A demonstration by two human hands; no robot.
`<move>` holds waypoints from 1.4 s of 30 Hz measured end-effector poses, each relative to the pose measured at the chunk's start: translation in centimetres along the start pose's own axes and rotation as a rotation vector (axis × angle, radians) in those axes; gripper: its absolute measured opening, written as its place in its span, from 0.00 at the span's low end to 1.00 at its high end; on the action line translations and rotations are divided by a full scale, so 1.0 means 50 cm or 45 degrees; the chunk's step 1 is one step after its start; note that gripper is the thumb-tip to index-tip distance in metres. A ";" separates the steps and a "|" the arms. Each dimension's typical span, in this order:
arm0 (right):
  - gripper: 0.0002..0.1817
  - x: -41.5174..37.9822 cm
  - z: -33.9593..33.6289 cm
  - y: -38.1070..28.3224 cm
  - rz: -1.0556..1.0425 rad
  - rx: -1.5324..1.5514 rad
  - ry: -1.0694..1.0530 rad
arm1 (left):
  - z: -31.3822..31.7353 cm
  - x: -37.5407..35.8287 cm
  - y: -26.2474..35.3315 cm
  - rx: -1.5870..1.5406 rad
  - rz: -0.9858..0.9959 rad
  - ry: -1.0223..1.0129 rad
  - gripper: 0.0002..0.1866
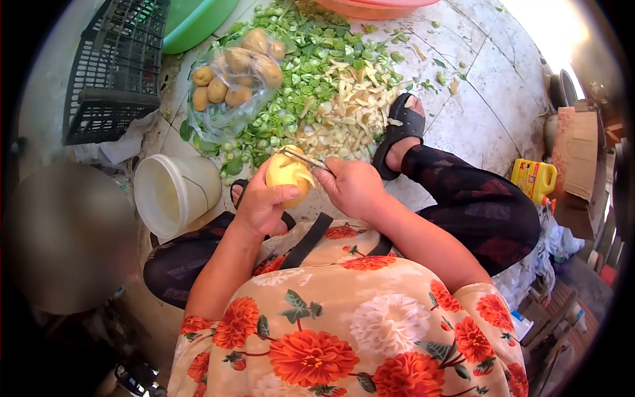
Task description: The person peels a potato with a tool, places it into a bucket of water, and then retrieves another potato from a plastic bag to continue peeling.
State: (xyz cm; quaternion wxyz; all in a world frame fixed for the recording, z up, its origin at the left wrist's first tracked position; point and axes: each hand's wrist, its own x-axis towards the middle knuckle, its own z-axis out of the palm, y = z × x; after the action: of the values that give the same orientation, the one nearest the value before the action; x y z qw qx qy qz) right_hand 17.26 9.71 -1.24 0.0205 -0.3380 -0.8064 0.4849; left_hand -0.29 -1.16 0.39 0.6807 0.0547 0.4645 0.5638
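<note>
In my left hand (259, 206) is a yellow, mostly peeled potato (286, 182), held with the fingers wrapped round it. My right hand (352, 188) grips the handle of a peeler (299, 157), whose metal head lies against the top of the potato. A thin strip of peel (308, 177) hangs at the potato's right side. Beyond my hands, a heap of pale potato peels (350, 109) lies on the floor, beside green leafy trimmings (301, 63). A clear plastic bag (221, 129) with several unpeeled potatoes (238, 94) rests on the trimmings.
A white bucket (193, 173) stands at my left. Behind it is a black plastic crate (119, 69). A green basin (198, 23) and a pink basin (377, 8) are at the far side. To the right sit a yellow jug (529, 177) and cardboard (574, 159).
</note>
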 end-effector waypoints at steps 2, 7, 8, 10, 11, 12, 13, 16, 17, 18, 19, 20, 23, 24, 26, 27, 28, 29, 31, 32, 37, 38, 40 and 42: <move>0.21 0.038 0.018 0.092 0.297 -0.015 0.140 | 0.025 -0.017 0.000 -0.002 -0.007 -0.090 0.44; 0.22 0.028 -0.015 0.065 0.290 0.105 0.151 | 0.017 -0.010 0.006 0.128 0.007 -0.020 0.43; 0.22 0.026 -0.016 0.052 0.219 0.187 0.157 | 0.019 -0.009 0.006 0.121 0.011 0.010 0.42; 0.22 0.015 -0.014 0.020 0.094 0.159 0.122 | 0.008 -0.001 0.005 0.175 0.015 0.045 0.42; 0.21 0.007 -0.015 0.005 -0.028 0.127 0.078 | 0.004 0.002 0.002 0.218 0.017 0.084 0.41; 0.21 0.000 -0.019 -0.010 -0.036 0.120 0.005 | 0.005 0.000 0.003 0.211 0.014 0.089 0.41; 0.21 -0.004 -0.018 -0.016 -0.034 0.122 -0.006 | 0.008 -0.005 0.009 0.203 -0.027 0.147 0.42; 0.21 -0.009 -0.023 -0.023 -0.080 -0.015 -0.141 | -0.006 -0.006 0.002 0.224 -0.064 0.132 0.43; 0.21 -0.007 -0.030 -0.023 -0.054 -0.059 -0.147 | -0.011 -0.004 -0.001 0.253 -0.055 0.054 0.44; 0.21 -0.005 -0.036 -0.021 -0.027 -0.100 -0.152 | -0.010 -0.005 0.000 0.253 -0.055 0.052 0.44; 0.21 -0.003 -0.035 -0.015 -0.025 -0.098 -0.151 | -0.009 -0.009 0.000 0.228 -0.143 0.023 0.45; 0.21 0.000 -0.032 -0.006 -0.010 -0.156 -0.108 | -0.008 -0.013 0.002 0.203 -0.231 -0.007 0.46; 0.21 0.004 -0.034 0.011 0.005 -0.215 -0.021 | 0.037 -0.029 0.014 0.212 -0.103 -0.012 0.48; 0.21 0.006 -0.030 0.017 0.086 -0.084 0.091 | 0.037 -0.026 0.018 0.210 -0.102 -0.011 0.48; 0.20 0.009 -0.032 0.024 0.161 0.041 0.201 | 0.035 -0.019 0.026 0.252 -0.051 -0.005 0.50; 0.20 0.012 -0.036 0.027 0.180 -0.001 0.236 | 0.034 -0.020 0.027 0.251 -0.044 -0.006 0.50; 0.19 0.014 -0.039 0.027 0.198 -0.042 0.275 | 0.033 -0.019 0.027 0.297 -0.040 0.057 0.49; 0.19 0.011 -0.038 0.020 0.194 -0.044 0.277 | 0.031 -0.018 0.027 0.341 -0.037 0.123 0.49; 0.18 -0.009 -0.027 -0.005 -0.065 0.008 0.097 | 0.022 -0.017 0.025 0.342 -0.053 0.139 0.48; 0.21 -0.016 -0.021 -0.014 -0.083 -0.012 0.008 | 0.017 -0.016 0.023 0.346 -0.072 0.149 0.47; 0.21 -0.026 -0.019 -0.038 -0.112 -0.154 -0.125 | 0.011 -0.018 0.016 0.292 -0.064 0.128 0.47; 0.21 -0.025 -0.019 -0.038 -0.115 -0.161 -0.109 | 0.010 -0.020 0.013 0.237 -0.071 0.107 0.47; 0.21 -0.022 -0.019 -0.034 -0.116 -0.167 -0.091 | 0.003 -0.023 0.005 0.203 -0.089 0.101 0.47; 0.21 -0.015 -0.017 -0.024 -0.110 -0.251 -0.097 | -0.002 -0.026 0.003 0.177 -0.115 0.091 0.47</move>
State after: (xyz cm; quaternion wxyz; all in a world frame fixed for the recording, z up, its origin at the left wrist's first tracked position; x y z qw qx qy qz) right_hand 17.50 9.57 0.36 -0.0227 -0.2846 -0.8641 0.4145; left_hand -0.40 -2.20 1.17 0.6831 0.0607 0.5285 0.5004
